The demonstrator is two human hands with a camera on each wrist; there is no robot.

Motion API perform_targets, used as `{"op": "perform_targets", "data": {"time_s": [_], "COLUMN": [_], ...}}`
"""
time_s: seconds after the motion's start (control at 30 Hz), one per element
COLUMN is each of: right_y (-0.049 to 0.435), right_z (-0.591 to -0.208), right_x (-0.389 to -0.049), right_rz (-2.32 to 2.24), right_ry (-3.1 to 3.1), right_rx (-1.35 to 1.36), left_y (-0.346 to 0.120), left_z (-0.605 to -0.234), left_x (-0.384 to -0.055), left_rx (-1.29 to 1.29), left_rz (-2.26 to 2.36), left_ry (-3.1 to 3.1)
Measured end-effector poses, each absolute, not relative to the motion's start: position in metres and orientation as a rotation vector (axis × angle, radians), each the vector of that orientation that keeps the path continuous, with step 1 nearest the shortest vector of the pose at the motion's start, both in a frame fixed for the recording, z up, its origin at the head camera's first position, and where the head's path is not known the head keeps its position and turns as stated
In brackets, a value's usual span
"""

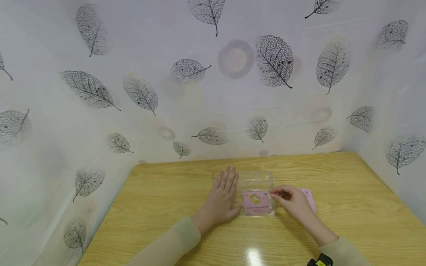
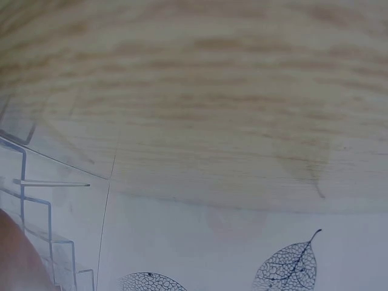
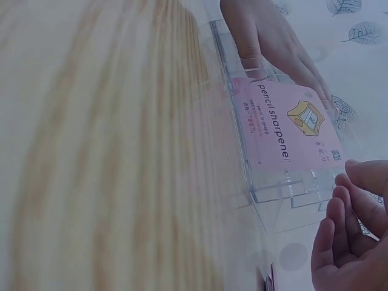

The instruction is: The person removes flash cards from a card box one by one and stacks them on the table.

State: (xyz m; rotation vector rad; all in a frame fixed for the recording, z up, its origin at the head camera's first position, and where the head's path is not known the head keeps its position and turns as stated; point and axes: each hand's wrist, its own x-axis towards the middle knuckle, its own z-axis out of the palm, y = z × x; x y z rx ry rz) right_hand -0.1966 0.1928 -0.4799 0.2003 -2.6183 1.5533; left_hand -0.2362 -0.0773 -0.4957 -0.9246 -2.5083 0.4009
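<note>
A clear plastic stepped rack (image 1: 256, 176) stands on the table, its step edges also showing in the left wrist view. In its front tier is a pink card (image 1: 256, 203) with a yellow pencil sharpener drawing and the words "pencil sharpener". My left hand (image 1: 221, 197) rests along the rack's left side, fingers straight; in the right wrist view its thumb is beside the card's far edge. With thumb and forefinger, my right hand (image 1: 293, 203) pinches the card's upper right corner. Its other fingers curl loosely, as the right wrist view shows (image 3: 354, 224).
More pink card (image 1: 309, 199) lies on the table to the right of the rack, partly behind my right hand. The wooden table (image 1: 159, 199) meets a pale, leaf-patterned covering (image 1: 199, 107) at its back and sides. A dark watch-like band (image 1: 321, 260) is at my right wrist.
</note>
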Motion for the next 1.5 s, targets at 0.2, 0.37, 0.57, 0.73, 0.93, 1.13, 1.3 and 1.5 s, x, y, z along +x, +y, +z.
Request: {"op": "perform_targets", "data": {"time_s": [0.2, 0.37, 0.57, 0.73, 0.93, 1.13, 1.3, 1.5], "right_y": [0.191, 0.19, 0.188, 0.186, 0.184, 0.182, 0.18, 0.181], "right_z": [-0.481, -0.482, -0.484, -0.486, -0.484, -0.484, -0.483, -0.484], "right_x": [-0.197, -0.198, -0.199, -0.199, -0.199, -0.199, -0.198, -0.198], "right_rz": [1.536, 1.482, 1.464, 1.478, 1.444, 1.433, 1.444, 1.424], "right_ry": [-2.607, -2.596, -2.579, -2.58, -2.589, -2.61, -2.604, -2.614], "right_rx": [0.202, 0.219, 0.249, 0.271, 0.287, 0.26, 0.241, 0.23], "left_y": [-0.078, -0.078, -0.078, -0.078, -0.077, -0.077, -0.077, -0.077], "left_z": [-0.497, -0.499, -0.499, -0.499, -0.499, -0.498, -0.498, -0.499], "left_x": [-0.237, -0.239, -0.241, -0.241, -0.24, -0.239, -0.239, -0.24], "left_rx": [-0.931, -0.923, -0.918, -0.921, -0.92, -0.924, -0.927, -0.927], "left_rz": [0.378, 0.39, 0.403, 0.401, 0.394, 0.389, 0.386, 0.382], "left_ry": [-2.51, -2.49, -2.473, -2.469, -2.48, -2.502, -2.497, -2.491]}}
